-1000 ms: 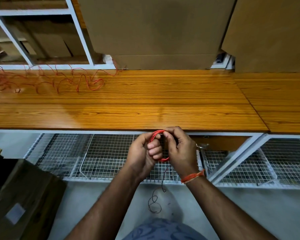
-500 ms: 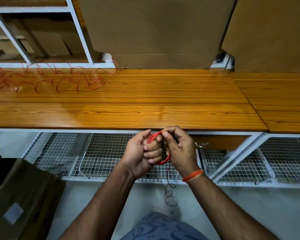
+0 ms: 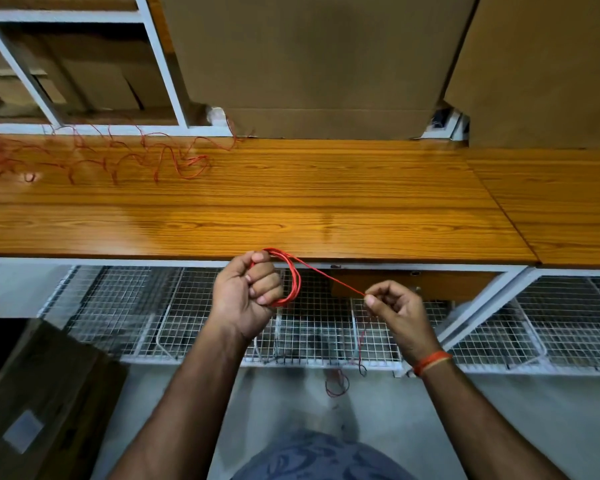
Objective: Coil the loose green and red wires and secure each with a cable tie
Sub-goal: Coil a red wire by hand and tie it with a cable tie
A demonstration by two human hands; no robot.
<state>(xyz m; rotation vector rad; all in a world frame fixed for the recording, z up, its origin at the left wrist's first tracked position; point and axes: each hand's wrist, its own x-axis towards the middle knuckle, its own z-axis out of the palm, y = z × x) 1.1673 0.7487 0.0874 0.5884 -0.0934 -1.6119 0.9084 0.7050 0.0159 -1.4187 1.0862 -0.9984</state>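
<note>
While the left hand (image 3: 246, 292) grips the red coil (image 3: 291, 278), the right hand (image 3: 395, 306) pinches its tail.

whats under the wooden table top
White wire mesh shelves on a white frame sit under the wooden table top. What lies on them is too dark to tell, and the hands cover part.

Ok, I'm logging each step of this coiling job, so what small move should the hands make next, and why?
Probably the right hand should swing its pinched strand back round to the red coil that the left hand grips, adding one more loop. The strand runs taut between the two hands, and a loose tail hangs below the right hand, so there is wire left to wind.
</note>
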